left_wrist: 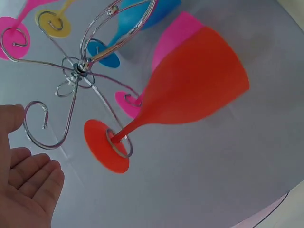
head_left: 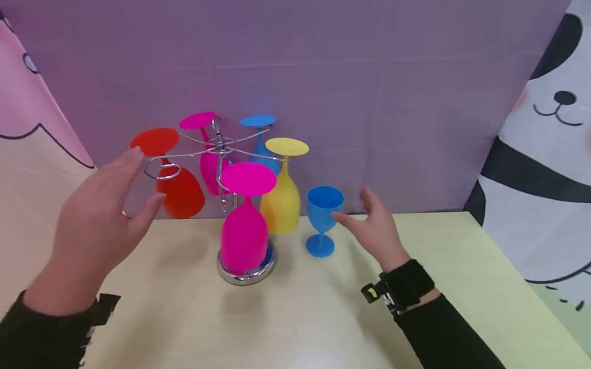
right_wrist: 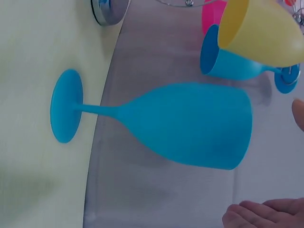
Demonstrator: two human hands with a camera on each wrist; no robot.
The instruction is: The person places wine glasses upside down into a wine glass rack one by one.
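Note:
A chrome wire rack carries goblets hung upside down by their feet: a red goblet, a yellow goblet, two pink goblets, the nearer pink goblet in front, and a blue one behind. My left hand, fingers relaxed and holding nothing, is beside the red goblet. Its thumb lies close to a bare hook of the rack; contact cannot be told. Upright on the table stands another blue goblet. Just right of it is my right hand, thumb and fingers spread around nothing, near the rim.
The rack's round chrome base rests on the pale table. A purple cloth rises behind the table. Printed cloths hang at both sides, with a panda on the right one.

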